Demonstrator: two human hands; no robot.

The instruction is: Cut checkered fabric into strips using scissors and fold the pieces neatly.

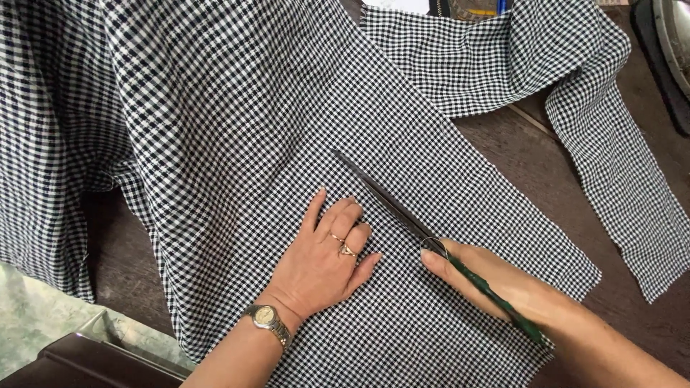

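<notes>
A large piece of black-and-white checked cloth (pixel 237 108) lies spread over a dark wooden table (pixel 532 158). My left hand (pixel 327 251) rests flat on the cloth with fingers together, a ring on it and a watch at the wrist. My right hand (pixel 496 284) grips long dark scissors (pixel 402 212) by their green handles. The blades lie on the cloth pointing up and left, just right of my left hand's fingertips.
A long strip of the same checked cloth (pixel 618 165) loops across the upper right of the table and hangs toward the right edge. A dark rounded object (pixel 665 50) sits at the top right corner. Pale floor (pixel 36 316) shows at the lower left.
</notes>
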